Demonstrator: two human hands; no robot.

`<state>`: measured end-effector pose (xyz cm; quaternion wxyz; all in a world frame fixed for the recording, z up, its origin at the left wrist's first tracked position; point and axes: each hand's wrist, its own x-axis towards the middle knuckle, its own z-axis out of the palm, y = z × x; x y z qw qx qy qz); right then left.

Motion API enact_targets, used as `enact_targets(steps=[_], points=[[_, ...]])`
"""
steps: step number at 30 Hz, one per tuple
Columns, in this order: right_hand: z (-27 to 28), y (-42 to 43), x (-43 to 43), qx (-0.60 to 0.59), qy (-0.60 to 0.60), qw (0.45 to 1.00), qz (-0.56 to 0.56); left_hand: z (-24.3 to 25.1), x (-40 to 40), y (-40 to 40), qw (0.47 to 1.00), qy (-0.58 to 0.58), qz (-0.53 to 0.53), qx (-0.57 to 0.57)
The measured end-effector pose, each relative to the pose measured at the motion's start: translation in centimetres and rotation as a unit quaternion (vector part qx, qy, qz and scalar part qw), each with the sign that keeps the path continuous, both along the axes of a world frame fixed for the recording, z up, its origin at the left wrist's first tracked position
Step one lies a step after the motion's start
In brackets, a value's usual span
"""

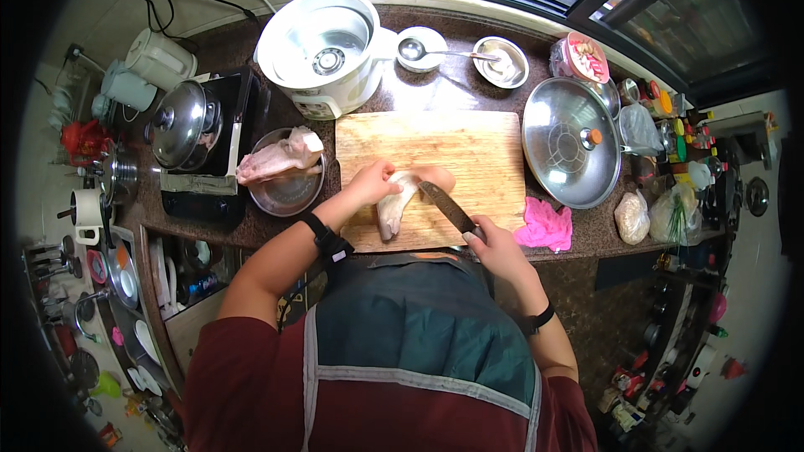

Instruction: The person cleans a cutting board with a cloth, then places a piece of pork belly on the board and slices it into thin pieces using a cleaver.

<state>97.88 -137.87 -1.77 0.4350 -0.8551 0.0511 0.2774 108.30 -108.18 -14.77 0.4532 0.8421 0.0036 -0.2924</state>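
Note:
A pale piece of raw meat (394,208) lies curved on the wooden cutting board (483,144). My left hand (372,183) is at its left side, thumb and fingertips holding it. In my right hand (499,248) is the handle of a kitchen knife (447,206). The knife's dark, marked blade points up and left, its tip beside the meat's right side. Whether the edge touches the meat I cannot tell. Left of the board, a larger cut of raw meat (279,157) rests across a metal bowl (290,198).
Behind the board stand a white electric cooker (301,85), a bowl with a ladle (422,50) and a small metal bowl (500,63). A large pan lid (568,144) and pink cloth (545,224) lie right. A lidded pot (182,125) sits on the cooktop (207,204) at left.

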Motion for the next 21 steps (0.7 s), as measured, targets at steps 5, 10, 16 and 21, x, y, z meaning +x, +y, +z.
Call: enact_targets(steps=[5, 10, 16, 21], points=[[-0.9, 0.7, 1.5, -0.018, -0.012, 0.995, 0.100, 0.0, -2.8, 0.9, 0.997, 0.025, -0.043, 0.063], [-3.7, 1.7, 1.8, -0.032, -0.067, 0.994, 0.081, -2.1, -3.3, 1.5, 0.994, 0.002, 0.111, -0.008], [-4.3, 2.5, 2.6, -0.053, -0.131, 0.989, 0.036, 0.2, -4.0, 1.8, 0.976, -0.195, 0.092, 0.038], [-5.6, 4.7, 2.8, -0.043, -0.140, 0.985, 0.089, 2.0, -4.1, 1.2, 0.966, -0.255, -0.025, 0.041]])
